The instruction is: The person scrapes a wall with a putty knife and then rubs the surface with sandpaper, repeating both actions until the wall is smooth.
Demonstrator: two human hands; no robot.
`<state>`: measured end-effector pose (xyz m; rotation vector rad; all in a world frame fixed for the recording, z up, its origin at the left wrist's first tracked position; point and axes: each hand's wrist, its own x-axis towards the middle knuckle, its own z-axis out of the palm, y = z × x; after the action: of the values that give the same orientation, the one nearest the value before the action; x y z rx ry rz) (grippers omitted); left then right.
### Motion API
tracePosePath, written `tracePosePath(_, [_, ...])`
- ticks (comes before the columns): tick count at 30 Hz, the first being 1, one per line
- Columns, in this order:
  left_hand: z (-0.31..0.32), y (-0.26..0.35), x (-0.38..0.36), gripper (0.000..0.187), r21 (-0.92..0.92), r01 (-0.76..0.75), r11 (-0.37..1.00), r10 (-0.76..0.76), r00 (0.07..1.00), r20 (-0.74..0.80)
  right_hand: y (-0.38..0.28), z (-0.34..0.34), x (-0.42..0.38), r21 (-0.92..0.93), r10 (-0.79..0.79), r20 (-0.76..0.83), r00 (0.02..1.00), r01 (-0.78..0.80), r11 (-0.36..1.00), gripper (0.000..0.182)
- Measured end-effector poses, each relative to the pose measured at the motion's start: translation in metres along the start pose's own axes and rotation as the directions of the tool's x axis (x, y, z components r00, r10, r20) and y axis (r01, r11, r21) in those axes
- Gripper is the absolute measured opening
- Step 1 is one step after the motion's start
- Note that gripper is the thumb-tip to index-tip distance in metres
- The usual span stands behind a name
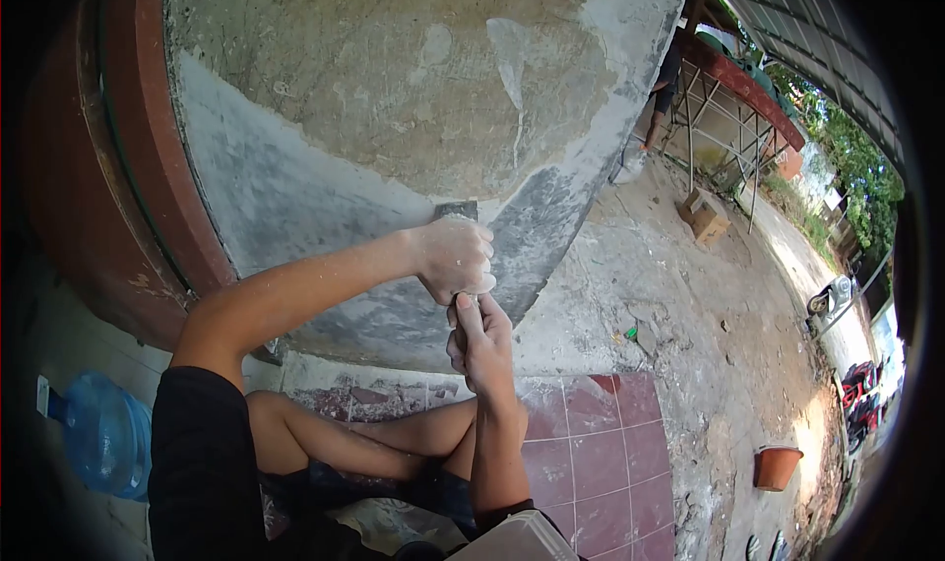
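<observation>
My left hand (456,257), dusty with white powder, is closed in a fist around a scraper. The scraper's flat dark blade (457,210) shows just above the knuckles, against the wall (394,79). Below it, my right hand (482,347) is wrapped around the lower end of the handle, most of which the fingers hide. The wall shows bare tan plaster in its upper part and a worn grey coating along the lower left and right. The blade lies near the border between these two surfaces.
Red-brown tiles (600,463) lie around my crossed legs. A blue water jug (108,433) stands at left beside a red-brown pillar (162,148). To the right are an orange bucket (778,468), a cardboard box (705,217) and another person's arm (655,123) behind the wall's edge.
</observation>
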<state>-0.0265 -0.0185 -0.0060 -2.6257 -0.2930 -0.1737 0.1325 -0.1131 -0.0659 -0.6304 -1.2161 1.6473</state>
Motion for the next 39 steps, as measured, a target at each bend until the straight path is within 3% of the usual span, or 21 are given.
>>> tracePosePath(3, [-0.007, -0.005, -0.001, 0.024, 0.066, -0.013, 0.998, 0.005, 0.991, 0.131, 0.001, 0.003, 0.008, -0.046, -0.005, -0.008, 1.000, 0.004, 0.999, 0.023])
tracePosePath(6, [-0.006, -0.003, -0.001, 0.024, 0.032, 0.021, 0.999, -0.020, 1.000, -0.011, 0.004, 0.000, 0.000, -0.026, -0.006, -0.042, 0.999, 0.005, 1.000, 0.022])
tracePosePath(9, [-0.004, -0.002, 0.000, 0.024, 0.042, 0.004, 0.999, -0.008, 0.996, 0.088, 0.006, -0.001, 0.007, -0.046, -0.017, -0.024, 1.000, 0.016, 0.999, 0.021])
tracePosePath(12, [-0.002, -0.006, -0.002, 0.025, 0.022, -0.009, 1.000, 0.009, 1.000, -0.007, 0.000, 0.002, 0.005, -0.062, -0.012, -0.031, 0.999, 0.010, 0.998, 0.021])
tracePosePath(15, [-0.004, 0.000, 0.000, 0.025, 0.020, -0.008, 1.000, 0.007, 0.998, 0.062, 0.001, 0.000, 0.003, -0.025, 0.013, -0.002, 1.000, -0.013, 1.000, 0.022])
tracePosePath(21, [-0.007, 0.001, 0.000, 0.025, -0.040, 0.023, 0.999, -0.022, 1.000, 0.016, -0.002, 0.004, 0.000, -0.033, 0.024, -0.013, 1.000, -0.024, 0.999, 0.022])
tracePosePath(24, [-0.009, -0.006, 0.000, 0.026, 0.018, 0.013, 1.000, -0.013, 0.999, 0.033, -0.014, 0.005, 0.004, -0.036, 0.028, -0.053, 0.998, -0.030, 0.999, 0.024])
tracePosePath(26, [-0.003, 0.005, 0.000, 0.026, -0.023, 0.072, 0.997, -0.072, 0.997, 0.017, -0.012, -0.007, 0.001, -0.015, 0.064, 0.042, 0.997, -0.063, 0.998, 0.023])
tracePosePath(29, [-0.009, -0.005, 0.000, 0.025, 0.039, 0.027, 0.999, -0.030, 0.997, 0.068, -0.009, 0.001, 0.011, -0.044, 0.033, 0.023, 0.999, -0.032, 0.998, 0.024])
tracePosePath(30, [-0.009, -0.005, 0.002, 0.025, 0.032, 0.021, 0.999, -0.023, 0.998, 0.060, -0.006, 0.002, 0.009, -0.036, 0.025, -0.029, 0.999, -0.026, 0.999, 0.025])
tracePosePath(39, [-0.006, 0.005, 0.000, 0.028, -0.025, 0.056, 0.998, -0.057, 0.998, -0.031, -0.015, -0.005, -0.002, -0.071, 0.028, 0.036, 0.999, -0.026, 0.997, 0.024])
